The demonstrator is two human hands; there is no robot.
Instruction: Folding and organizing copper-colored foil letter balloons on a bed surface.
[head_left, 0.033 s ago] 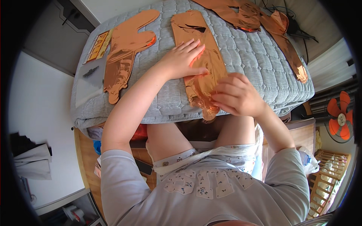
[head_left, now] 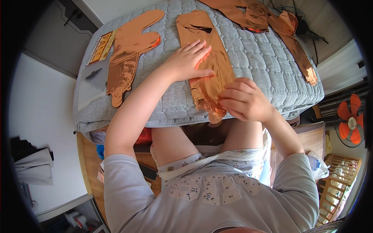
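A flat, uninflated copper foil balloon lies lengthwise on the grey quilted mattress, with its crinkled near end at the mattress's front edge. My left hand rests on its middle, palm down, fingers stretched and thumb apart. At the balloon's lower right edge, my right hand is closed in a pinch on the foil; its fingertips are partly hidden. A second flat foil balloon, with a deep notch at its far end, lies left of my left arm. Another copper foil balloon spreads across the far right.
Left of the second balloon are a clear plastic sleeve and a yellow and red printed card. Black cables bunch near the far right corner. An orange-bladed fan and a wooden rack stand at right.
My right hand has shifted very slightly, and the foil's near end with it. My left hand stays in place.
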